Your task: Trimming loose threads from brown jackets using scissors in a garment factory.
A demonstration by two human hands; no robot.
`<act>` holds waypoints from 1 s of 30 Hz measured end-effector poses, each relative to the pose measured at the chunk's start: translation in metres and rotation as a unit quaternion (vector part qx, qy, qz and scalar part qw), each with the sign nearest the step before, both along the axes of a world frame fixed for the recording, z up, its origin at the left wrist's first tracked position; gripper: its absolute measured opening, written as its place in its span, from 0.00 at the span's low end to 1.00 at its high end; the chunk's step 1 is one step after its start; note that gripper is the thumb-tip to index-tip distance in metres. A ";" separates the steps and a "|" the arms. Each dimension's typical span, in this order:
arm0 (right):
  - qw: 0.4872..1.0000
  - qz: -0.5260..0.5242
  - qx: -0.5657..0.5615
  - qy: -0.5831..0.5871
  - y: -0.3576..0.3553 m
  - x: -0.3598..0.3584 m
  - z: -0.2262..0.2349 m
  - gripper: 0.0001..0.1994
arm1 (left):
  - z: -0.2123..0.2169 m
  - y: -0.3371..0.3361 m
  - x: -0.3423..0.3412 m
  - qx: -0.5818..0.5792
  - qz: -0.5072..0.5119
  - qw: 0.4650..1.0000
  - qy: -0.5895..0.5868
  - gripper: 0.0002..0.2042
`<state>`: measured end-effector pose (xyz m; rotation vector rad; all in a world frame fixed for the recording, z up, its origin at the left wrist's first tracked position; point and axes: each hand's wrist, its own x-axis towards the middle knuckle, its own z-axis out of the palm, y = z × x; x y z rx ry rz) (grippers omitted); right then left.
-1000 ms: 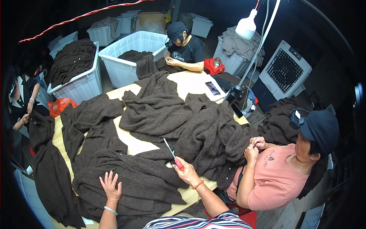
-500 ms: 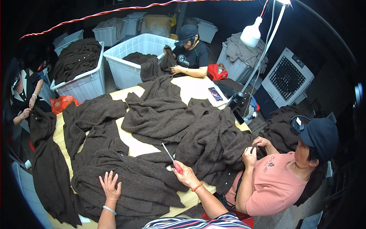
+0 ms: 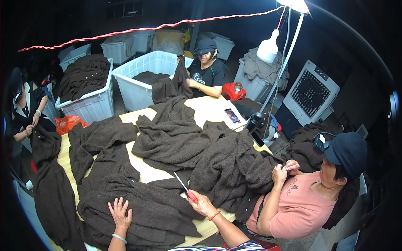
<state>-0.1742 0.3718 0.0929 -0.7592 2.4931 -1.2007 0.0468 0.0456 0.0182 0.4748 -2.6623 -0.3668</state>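
Note:
Dark brown knit garments lie spread and heaped over the table. My left hand (image 3: 120, 215) rests flat on the nearest knit garment (image 3: 155, 209), fingers spread. To the right, my right hand (image 3: 203, 206) is closed round a red-handled tool (image 3: 192, 196) with a long thin metal shaft, which points up and away to the left; whether it is a screwdriver or closed scissors I cannot make out. A small pale patch shows beside the handle. Beyond the tool lies another heaped brown garment (image 3: 226, 167).
A person in pink (image 3: 301, 196) works at the table's right, one in black (image 3: 207, 75) at its far side, another (image 3: 27, 108) at the left. White bins (image 3: 90, 104) with garments stand behind the wooden table (image 3: 146, 167). A bulb (image 3: 268, 48) hangs above; a phone (image 3: 231, 116) lies at the far right.
My view has shifted slightly; both my hands keep nearly the same place on the cloth. The person in black has raised their head and the garment they hold.

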 end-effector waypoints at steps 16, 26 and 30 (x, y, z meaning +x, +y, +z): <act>0.999 -0.012 -0.031 -0.002 0.006 0.005 -0.005 0.22 | -0.007 -0.001 0.008 0.010 -0.008 1.000 0.024 0.23; 0.999 -0.001 -0.037 0.004 0.004 0.010 0.006 0.21 | -0.002 -0.001 0.006 -0.008 0.002 1.000 0.012 0.23; 0.999 -0.001 -0.037 -0.002 0.004 0.008 0.014 0.22 | 0.002 -0.001 -0.002 -0.019 -0.010 1.000 0.003 0.24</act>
